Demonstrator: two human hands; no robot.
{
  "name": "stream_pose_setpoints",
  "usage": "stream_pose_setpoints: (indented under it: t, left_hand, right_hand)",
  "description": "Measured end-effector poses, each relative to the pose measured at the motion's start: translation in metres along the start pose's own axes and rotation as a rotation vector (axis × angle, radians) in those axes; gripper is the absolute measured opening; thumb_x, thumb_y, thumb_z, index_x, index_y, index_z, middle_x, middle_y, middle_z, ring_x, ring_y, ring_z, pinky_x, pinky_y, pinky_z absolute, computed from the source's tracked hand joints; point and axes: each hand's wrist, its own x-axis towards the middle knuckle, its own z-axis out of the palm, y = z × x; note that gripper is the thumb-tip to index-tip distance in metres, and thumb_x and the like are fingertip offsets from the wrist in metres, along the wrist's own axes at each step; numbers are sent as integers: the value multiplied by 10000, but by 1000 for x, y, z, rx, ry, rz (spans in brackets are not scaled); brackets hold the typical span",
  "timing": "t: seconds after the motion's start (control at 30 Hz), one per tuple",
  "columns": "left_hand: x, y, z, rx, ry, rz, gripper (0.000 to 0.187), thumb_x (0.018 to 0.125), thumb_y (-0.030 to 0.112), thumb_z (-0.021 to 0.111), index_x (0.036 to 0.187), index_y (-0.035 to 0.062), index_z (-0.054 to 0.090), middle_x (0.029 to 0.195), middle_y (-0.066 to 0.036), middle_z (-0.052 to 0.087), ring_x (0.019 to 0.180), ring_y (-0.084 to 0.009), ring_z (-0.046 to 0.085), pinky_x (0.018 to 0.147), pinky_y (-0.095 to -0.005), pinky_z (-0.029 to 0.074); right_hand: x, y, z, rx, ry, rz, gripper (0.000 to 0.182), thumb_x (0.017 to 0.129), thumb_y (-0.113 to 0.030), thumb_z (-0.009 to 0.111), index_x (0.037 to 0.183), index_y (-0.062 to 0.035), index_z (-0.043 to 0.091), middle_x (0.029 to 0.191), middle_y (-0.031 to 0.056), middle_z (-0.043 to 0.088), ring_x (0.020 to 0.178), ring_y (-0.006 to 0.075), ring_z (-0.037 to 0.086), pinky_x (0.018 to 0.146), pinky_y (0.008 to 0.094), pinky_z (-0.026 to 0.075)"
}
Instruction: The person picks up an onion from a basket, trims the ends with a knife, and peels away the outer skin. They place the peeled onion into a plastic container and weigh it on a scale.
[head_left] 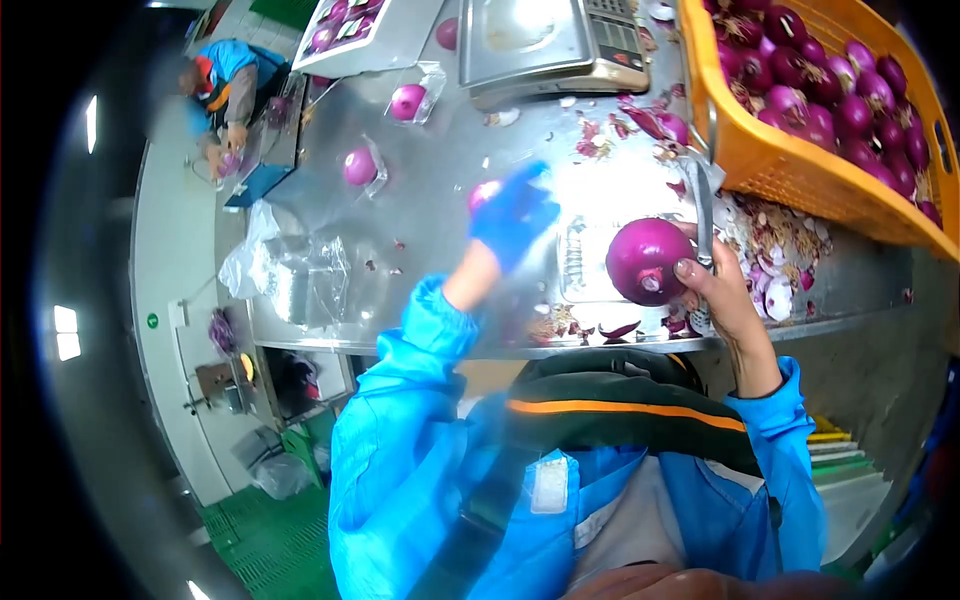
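Note:
A large peeled red onion, its root end facing me, rests in my bare right hand, thumb and fingers closed against its side. A narrow metal knife rises from the same hand, beside the onion. My left hand, in a blue glove, is over the metal table with fingers spread and blurred by motion. Partly behind that glove, another red onion lies on the table. Loose skins are scattered to the right of my right hand.
An orange crate full of red onions stands at the right. A scale sits at the back, near a white box of onions. Onions in clear plastic and plastic bags lie leftward. Another person works far left.

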Motion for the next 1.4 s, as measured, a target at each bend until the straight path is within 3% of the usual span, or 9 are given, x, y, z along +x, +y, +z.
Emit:
stream_pose_setpoints:
  t: [0.17,0.3,0.43,0.63,0.93,1.13,1.17,1.3,1.4]
  left_hand:
    - [23,-65,-38,831,14,-128,828,649,512,778,1337,129,522,1165,-179,606,1059,-373,576,866,-484,486]
    - [40,-92,-19,1061,12,-99,806,627,567,764,1296,176,544,1260,-157,541,1066,-347,585,845,-458,506]
    - [55,-82,-26,963,-206,-249,741,691,443,734,1314,135,475,1171,-178,509,1049,-352,535,848,-464,445]
    - [16,-131,-34,327,181,52,759,805,402,658,1427,76,370,1214,-222,516,1104,-402,513,925,-492,438]
    - [3,-125,-35,577,314,79,717,757,449,710,1354,123,480,1360,-232,466,1206,-419,490,905,-495,462]
    - [44,-92,-24,811,-30,61,780,718,321,753,1423,263,427,1512,-212,250,1332,-419,344,966,-562,410]
    - [48,-113,-15,881,133,146,644,761,197,690,1360,316,486,1474,-162,345,1131,-366,548,852,-514,493]
    - [45,-150,-60,895,284,326,424,819,101,578,1175,331,577,1324,-42,517,648,-274,624,577,-436,528]
    - [36,-167,-115,952,278,179,395,842,149,577,1181,350,562,1354,-70,486,920,-313,644,731,-453,538]
  right_hand:
    - [53,-20,52,-155,19,9,500,850,-279,708,1226,15,559,989,65,658,883,111,606,764,251,484]
    - [112,-17,75,-426,15,-46,578,821,-348,731,1231,22,561,1078,117,662,986,167,612,886,297,462]
    - [159,-7,93,-582,33,-4,641,780,-409,725,1225,25,569,1088,171,658,1010,230,630,908,313,461]
    - [196,-3,115,-974,44,3,724,753,-542,666,1206,18,590,1004,205,684,947,303,673,858,358,502]
    - [220,17,136,-1307,82,-101,629,845,-527,597,1257,-52,574,801,184,693,777,357,680,722,442,518]
    - [193,1,133,-1154,166,-232,417,874,-382,631,1186,-106,614,804,219,677,792,381,669,717,431,514]
    - [186,1,132,-1126,160,-240,404,878,-359,634,1189,-104,610,818,217,679,793,378,670,709,423,512]
    - [155,-8,136,-1005,118,-212,325,885,-180,642,1170,-27,604,796,154,687,731,235,679,673,330,508]
    - [140,-2,134,-954,101,-280,261,885,-89,626,1119,28,618,762,114,691,724,151,676,658,273,510]
